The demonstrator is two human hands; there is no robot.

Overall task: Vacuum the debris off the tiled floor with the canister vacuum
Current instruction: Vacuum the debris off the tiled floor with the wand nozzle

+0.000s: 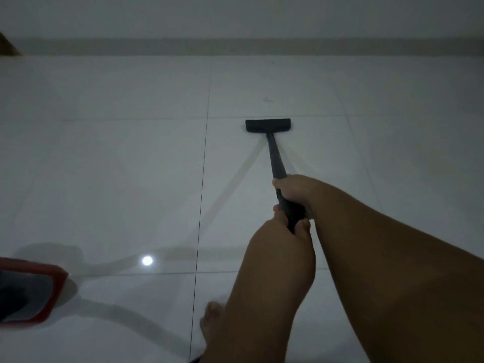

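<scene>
Glossy tiled floor (104,166) bears a black nozzle (268,125); a dark speck (267,99) lies just beyond it, a red canister (31,292) well left of it.

Left hand (280,233), right hand (296,189): two. Wand (273,158), nozzle (268,125), red canister (28,292), bare foot (212,318): one each.

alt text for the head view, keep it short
The left hand and, farther along, the right hand grip a black wand whose floor head rests on pale tiles. A red canister sits at lower left; a dark speck lies just beyond the head.
</scene>
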